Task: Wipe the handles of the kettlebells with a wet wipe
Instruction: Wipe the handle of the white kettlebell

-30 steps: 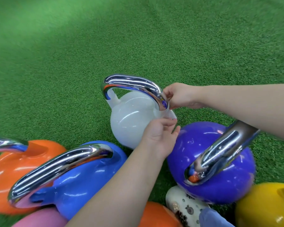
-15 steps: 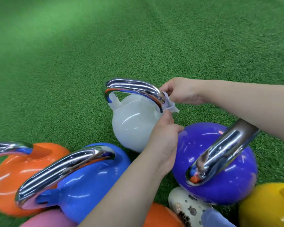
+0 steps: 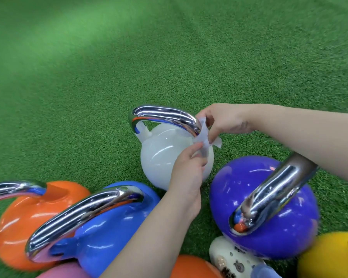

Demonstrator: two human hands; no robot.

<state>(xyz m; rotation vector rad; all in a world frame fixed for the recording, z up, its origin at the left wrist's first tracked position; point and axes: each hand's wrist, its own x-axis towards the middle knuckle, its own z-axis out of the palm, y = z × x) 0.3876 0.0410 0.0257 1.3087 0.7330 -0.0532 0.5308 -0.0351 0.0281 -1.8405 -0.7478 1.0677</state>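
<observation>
Both hands, left hand (image 3: 186,167) and right hand (image 3: 221,119), are pinching the wet wipe (image 3: 205,137) round the white kettlebell's handle (image 3: 165,116) at twelve o'clock; the other kettlebells' handles are seemingly waiting.

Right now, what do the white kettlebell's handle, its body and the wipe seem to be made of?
Handle: polished chrome-look metal, mirror reflections. White kettlebell body: glossy coating, perhaps vinyl or enamel, with soft highlights. Wet wipe: thin translucent nonwoven sheet, crumpled, pinched by left hand and right hand.
</observation>
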